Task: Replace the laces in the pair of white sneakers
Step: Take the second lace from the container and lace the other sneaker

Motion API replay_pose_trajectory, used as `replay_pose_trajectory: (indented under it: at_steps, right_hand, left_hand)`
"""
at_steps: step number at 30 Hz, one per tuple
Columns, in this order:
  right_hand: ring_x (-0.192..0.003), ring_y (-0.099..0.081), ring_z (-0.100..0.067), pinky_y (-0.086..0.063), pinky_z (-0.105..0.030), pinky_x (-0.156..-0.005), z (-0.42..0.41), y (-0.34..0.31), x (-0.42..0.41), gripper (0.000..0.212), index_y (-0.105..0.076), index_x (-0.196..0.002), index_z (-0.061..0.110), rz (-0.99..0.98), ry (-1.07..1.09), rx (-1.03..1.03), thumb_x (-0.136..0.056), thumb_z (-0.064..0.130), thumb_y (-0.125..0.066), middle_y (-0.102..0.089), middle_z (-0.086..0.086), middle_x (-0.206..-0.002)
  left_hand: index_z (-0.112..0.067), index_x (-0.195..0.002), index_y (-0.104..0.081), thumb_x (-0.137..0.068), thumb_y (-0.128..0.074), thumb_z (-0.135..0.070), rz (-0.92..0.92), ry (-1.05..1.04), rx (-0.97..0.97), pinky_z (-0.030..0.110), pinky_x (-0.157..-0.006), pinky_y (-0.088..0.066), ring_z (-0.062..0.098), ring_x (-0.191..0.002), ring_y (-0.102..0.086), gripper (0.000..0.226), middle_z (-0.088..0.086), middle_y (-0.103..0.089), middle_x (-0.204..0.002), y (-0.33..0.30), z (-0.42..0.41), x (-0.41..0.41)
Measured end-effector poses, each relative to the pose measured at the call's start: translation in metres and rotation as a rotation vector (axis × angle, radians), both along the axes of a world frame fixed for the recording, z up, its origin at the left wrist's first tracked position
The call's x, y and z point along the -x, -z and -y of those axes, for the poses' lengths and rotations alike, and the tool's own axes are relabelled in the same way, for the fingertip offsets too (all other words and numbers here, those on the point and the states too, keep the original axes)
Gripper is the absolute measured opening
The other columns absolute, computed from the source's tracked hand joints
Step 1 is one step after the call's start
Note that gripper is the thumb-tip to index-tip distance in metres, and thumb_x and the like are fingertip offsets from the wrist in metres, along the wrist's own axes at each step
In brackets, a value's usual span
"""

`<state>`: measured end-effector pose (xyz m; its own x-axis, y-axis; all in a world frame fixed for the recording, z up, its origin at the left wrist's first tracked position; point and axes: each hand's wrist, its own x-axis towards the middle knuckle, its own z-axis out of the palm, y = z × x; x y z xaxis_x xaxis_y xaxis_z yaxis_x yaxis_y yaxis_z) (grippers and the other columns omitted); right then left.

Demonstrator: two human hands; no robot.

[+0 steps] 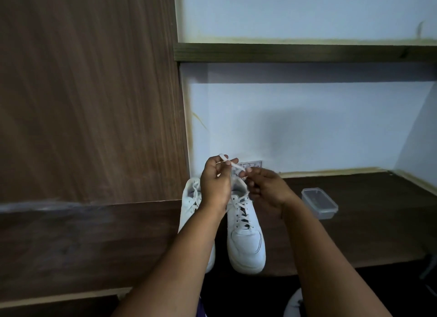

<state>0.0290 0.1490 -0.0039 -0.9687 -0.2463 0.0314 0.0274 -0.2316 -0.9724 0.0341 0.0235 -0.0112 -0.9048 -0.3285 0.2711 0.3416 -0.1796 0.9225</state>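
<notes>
Two white sneakers stand side by side on the dark wooden desk, toes toward me. The right sneaker (246, 241) shows its crossed laces; the left sneaker (190, 198) is partly hidden by my left forearm. Above the right sneaker's collar my left hand (216, 177) pinches a white lace (233, 164), whose loop pokes out over its fingers. My right hand (266, 186) pinches the same lace a little further along, close beside the left hand.
A clear plastic lidded box (319, 202) sits on the desk to the right of the shoes. A brown wooden panel (89, 92) rises at the left, a white wall with a shelf (305, 53) behind. A wall socket (251, 165) shows behind my hands.
</notes>
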Motion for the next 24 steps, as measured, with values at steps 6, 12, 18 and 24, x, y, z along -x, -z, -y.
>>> replay_pose_trajectory:
  at_steps: [6, 12, 18, 24]
  right_hand:
    - [-0.06, -0.064, -0.002, -0.049, -0.01, -0.058, -0.052, 0.004, 0.003, 0.009, -0.073, -0.078, 0.011, -0.213, 0.787, -0.109, -0.073, 0.011, -0.08, -0.07, 0.005, -0.068]
    - [-0.057, -0.052, -0.007, -0.039, -0.017, -0.051, -0.068, -0.003, 0.006, 0.012, -0.068, -0.084, 0.009, -0.091, 0.786, 0.54, -0.076, 0.005, -0.076, -0.062, -0.001, -0.072]
    - [-0.064, -0.065, -0.003, -0.05, -0.013, -0.061, -0.083, 0.001, 0.011, 0.01, -0.065, -0.092, 0.009, 0.051, 0.706, 0.838, -0.083, 0.006, -0.069, -0.066, 0.0, -0.084]
    - [-0.069, -0.062, -0.007, -0.047, -0.018, -0.06, -0.075, 0.006, 0.019, 0.014, -0.069, -0.098, 0.008, -0.048, 0.802, 0.563, -0.088, 0.019, -0.068, -0.067, -0.002, -0.086]
  left_hand:
    - [-0.022, -0.079, -0.06, -0.089, -0.061, -0.012, 0.13, -0.095, 0.513, 0.028, -0.077, -0.051, 0.012, -0.078, -0.066, 0.015, -0.007, -0.07, -0.077, 0.026, 0.011, 0.008]
    - [-0.017, -0.117, -0.052, -0.088, -0.068, -0.032, 0.375, 0.097, 1.121, 0.031, -0.085, -0.047, 0.02, -0.106, -0.056, 0.036, 0.003, -0.056, -0.116, 0.062, 0.016, 0.022]
    - [-0.015, -0.09, -0.058, -0.091, -0.063, -0.024, 0.431, 0.227, 1.034, 0.028, -0.073, -0.044, 0.024, -0.088, -0.059, 0.01, 0.01, -0.063, -0.096, 0.051, 0.025, 0.018]
    - [-0.013, -0.066, -0.05, -0.091, -0.042, -0.027, 0.476, -0.101, 0.216, 0.03, -0.06, -0.034, 0.021, -0.059, -0.044, 0.03, 0.006, -0.049, -0.066, 0.015, 0.05, 0.017]
